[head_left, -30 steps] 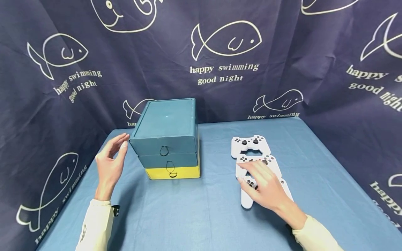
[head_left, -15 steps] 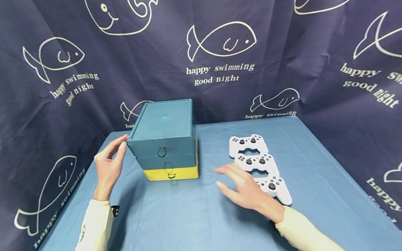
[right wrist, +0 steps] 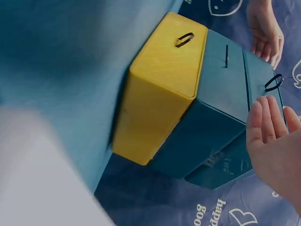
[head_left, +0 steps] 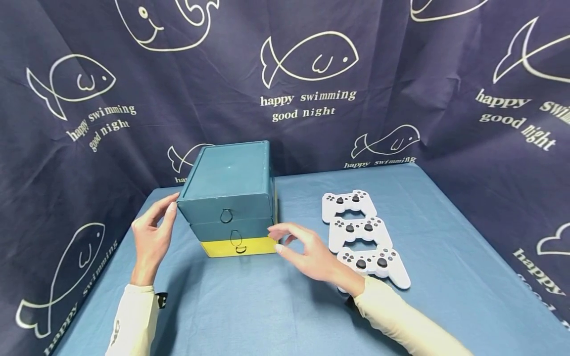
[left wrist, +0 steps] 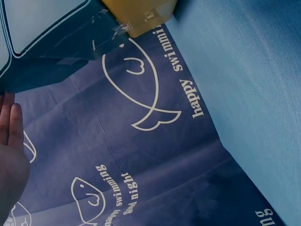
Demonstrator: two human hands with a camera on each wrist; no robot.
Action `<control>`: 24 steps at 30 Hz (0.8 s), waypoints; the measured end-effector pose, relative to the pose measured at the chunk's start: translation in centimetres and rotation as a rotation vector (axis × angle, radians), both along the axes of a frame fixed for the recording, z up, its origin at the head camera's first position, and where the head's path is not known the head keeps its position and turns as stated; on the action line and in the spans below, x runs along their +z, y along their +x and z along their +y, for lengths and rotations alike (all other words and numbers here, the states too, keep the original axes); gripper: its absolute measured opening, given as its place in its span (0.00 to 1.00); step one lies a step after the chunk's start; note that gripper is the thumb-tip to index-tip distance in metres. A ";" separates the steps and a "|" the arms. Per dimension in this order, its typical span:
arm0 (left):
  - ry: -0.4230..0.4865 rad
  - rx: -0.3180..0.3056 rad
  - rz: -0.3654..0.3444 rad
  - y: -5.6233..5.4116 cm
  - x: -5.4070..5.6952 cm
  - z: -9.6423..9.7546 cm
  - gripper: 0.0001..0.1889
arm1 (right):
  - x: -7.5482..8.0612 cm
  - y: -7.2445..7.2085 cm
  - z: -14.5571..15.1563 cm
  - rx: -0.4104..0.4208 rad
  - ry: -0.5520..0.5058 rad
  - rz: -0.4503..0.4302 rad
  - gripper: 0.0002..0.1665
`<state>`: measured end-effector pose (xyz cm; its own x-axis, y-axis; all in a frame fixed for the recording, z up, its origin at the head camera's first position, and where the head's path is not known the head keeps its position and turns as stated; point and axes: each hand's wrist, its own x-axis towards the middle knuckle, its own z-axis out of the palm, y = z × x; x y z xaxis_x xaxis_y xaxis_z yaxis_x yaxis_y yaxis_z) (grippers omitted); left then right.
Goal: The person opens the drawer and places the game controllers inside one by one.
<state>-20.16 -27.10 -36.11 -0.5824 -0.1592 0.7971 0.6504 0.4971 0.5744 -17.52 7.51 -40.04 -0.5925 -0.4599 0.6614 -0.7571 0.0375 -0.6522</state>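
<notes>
A stack of small drawers stands on the blue cloth: two teal drawer units [head_left: 227,178] on top and a yellow drawer [head_left: 256,247] at the bottom. Each front carries a thin dark ring pull [head_left: 226,215]. At the top unit's left front corner, my left hand [head_left: 149,237] has its fingertips right at the edge, fingers extended. My right hand [head_left: 311,254] is at the stack's right front edge, fingertips overlapping it in the head view. In the right wrist view those fingers [right wrist: 268,117] lie straight, close before the teal fronts, and the palm holds nothing.
Three white game controllers [head_left: 360,232] lie in an overlapping column on the blue tablecloth [head_left: 249,306] to the right, the nearest partly behind my right forearm. A dark blue curtain [head_left: 307,143] with fish drawings hangs behind and along both sides.
My right hand has moved left from over the controllers to the right side of the drawer stack, uncovering them. My left hand has stayed at the corner. The view has shifted slightly.
</notes>
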 end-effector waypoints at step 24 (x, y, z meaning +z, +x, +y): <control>-0.048 0.007 0.000 -0.2 -0.5 -0.6 0.13 | 2.2 -1.9 -5.0 0.120 0.028 -0.198 0.26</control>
